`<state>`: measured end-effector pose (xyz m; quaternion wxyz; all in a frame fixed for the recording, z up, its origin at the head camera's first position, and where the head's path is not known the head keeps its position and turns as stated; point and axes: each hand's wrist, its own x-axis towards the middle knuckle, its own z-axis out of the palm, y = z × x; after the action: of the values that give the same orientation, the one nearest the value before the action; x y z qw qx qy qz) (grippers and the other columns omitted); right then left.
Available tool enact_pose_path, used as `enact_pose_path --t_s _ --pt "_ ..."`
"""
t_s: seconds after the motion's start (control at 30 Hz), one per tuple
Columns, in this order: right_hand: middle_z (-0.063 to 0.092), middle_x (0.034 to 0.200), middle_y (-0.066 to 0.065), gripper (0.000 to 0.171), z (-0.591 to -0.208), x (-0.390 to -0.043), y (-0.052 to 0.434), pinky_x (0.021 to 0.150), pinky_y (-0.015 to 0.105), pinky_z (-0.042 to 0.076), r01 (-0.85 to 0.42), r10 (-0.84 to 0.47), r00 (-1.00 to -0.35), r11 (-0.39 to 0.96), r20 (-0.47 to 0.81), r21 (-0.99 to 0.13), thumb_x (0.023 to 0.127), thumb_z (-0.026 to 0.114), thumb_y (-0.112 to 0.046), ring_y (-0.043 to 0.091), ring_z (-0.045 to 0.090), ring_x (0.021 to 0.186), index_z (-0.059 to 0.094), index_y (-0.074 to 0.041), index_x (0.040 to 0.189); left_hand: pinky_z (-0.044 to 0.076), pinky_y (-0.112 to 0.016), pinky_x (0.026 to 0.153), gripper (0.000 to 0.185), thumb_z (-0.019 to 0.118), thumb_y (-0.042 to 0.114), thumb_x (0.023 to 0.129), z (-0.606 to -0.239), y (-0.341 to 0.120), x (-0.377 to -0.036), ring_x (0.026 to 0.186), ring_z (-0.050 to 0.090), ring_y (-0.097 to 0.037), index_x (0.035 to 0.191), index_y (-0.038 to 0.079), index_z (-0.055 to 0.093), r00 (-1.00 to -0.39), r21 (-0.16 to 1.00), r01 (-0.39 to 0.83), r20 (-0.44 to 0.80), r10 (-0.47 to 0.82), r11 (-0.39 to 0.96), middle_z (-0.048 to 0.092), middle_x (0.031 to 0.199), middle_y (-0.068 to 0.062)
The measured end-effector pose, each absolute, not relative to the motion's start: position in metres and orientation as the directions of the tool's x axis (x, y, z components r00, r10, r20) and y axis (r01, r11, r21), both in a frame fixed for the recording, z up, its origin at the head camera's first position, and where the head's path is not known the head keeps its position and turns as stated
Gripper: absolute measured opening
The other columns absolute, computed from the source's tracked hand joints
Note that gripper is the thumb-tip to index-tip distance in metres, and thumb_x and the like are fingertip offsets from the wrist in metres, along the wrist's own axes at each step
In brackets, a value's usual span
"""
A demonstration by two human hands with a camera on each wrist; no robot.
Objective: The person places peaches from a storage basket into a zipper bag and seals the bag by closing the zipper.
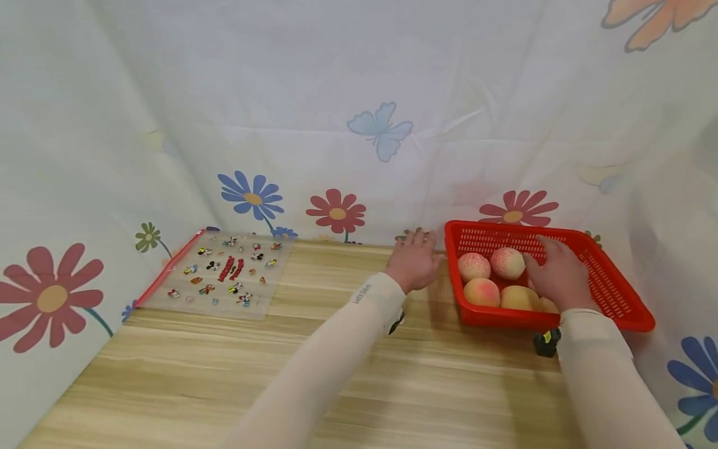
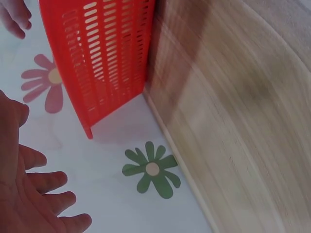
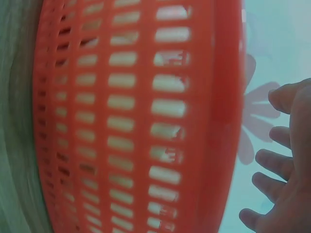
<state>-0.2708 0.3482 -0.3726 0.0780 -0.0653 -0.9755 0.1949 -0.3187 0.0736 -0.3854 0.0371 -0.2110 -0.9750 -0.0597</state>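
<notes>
R hand point(image 1: 558, 274) spread over peaches point(image 1: 507, 262) | L hand point(image 1: 415, 260) spread | red slotted basket point(image 1: 611, 280)

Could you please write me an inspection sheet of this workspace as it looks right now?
Surface: wooden table, light grain.
Things in hand: red basket at the right back, with at least four peaches in it.
Clutter: clear sheet of small stickers with a red edge, lying flat at the left back.
Grips: left hand open beside the basket's left wall; right hand open over the peaches, contact unclear.
Cables: nothing seen.
Surroundings: white cloth backdrop printed with flowers and butterflies, on three sides.
</notes>
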Motion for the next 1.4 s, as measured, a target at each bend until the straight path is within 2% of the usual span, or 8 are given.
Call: enact_pose_path --t_s 0.3,0.43,0.6,0.83,1.13,1.4 --pt "0.025 0.151 0.033 0.078 -0.381 -0.267 0.376 0.093 0.079 0.025 0.14 0.195 -0.974 0.92 0.118 -0.367 0.096 0.048 -0.046 0.057 0.031 0.126 0.015 -0.005 0.154 0.03 -0.046 0.117 0.065 0.028 0.051 0.102 -0.388 0.084 -0.31 0.146 0.029 -0.03 0.155 0.015 0.021 -0.899 0.043 0.434 0.08 0.43 0.9 0.03 0.159 -0.006" --pt "0.025 0.15 0.034 0.079 -0.382 -0.265 0.383 0.092 0.078 0.028 0.163 0.22 -0.968 0.918 0.121 -0.362 0.096 0.05 -0.043 0.057 0.032 0.125 0.015 -0.003 0.154 0.029 -0.047 0.117 0.067 0.029 0.054 0.101 -0.389 0.089 -0.308 0.146 0.028 -0.028 0.155 0.015 0.023 -0.903 0.067 0.429 0.062 0.425 0.901 0.028 0.16 -0.003" --pt "0.025 0.15 0.034 0.078 -0.385 -0.263 0.392 0.094 0.079 0.026 0.185 0.24 -0.963 0.92 0.122 -0.347 0.096 0.05 -0.041 0.056 0.031 0.126 0.015 -0.001 0.153 0.029 -0.047 0.117 0.07 0.032 0.056 0.099 -0.393 0.095 -0.307 0.146 0.029 -0.028 0.156 0.016 0.02 -0.902 0.081 0.43 0.071 0.425 0.899 0.03 0.159 -0.005" --pt "0.025 0.15 0.035 0.078 -0.388 -0.258 0.408 0.095 0.077 0.029 0.205 0.26 -0.959 0.911 0.114 -0.359 0.097 0.046 -0.045 0.056 0.031 0.125 0.014 0.001 0.153 0.028 -0.046 0.118 0.072 0.034 0.058 0.098 -0.396 0.104 -0.305 0.146 0.029 -0.028 0.156 0.017 0.02 -0.901 0.11 0.434 0.075 0.428 0.894 0.032 0.157 -0.006" --pt "0.025 0.146 0.038 0.079 -0.387 -0.251 0.422 0.096 0.076 0.031 0.296 0.338 -0.94 0.877 0.049 -0.378 0.097 0.04 -0.05 0.057 0.033 0.118 0.013 -0.002 0.153 0.036 -0.043 0.113 0.076 0.034 0.062 0.096 -0.399 0.114 -0.303 0.144 0.031 -0.027 0.156 0.017 0.02 -0.913 0.153 0.408 0.049 0.406 0.9 0.032 0.157 -0.007" --pt "0.031 0.138 0.039 0.077 -0.388 -0.248 0.434 0.094 0.073 0.034 0.321 0.356 -0.934 0.877 0.036 -0.359 0.097 0.042 -0.047 0.054 0.037 0.11 0.02 0.004 0.15 0.035 -0.038 0.115 0.075 0.035 0.061 0.096 -0.401 0.119 -0.3 0.14 0.037 -0.027 0.155 0.017 0.021 -0.918 0.162 0.395 0.035 0.395 0.904 0.034 0.156 -0.007"
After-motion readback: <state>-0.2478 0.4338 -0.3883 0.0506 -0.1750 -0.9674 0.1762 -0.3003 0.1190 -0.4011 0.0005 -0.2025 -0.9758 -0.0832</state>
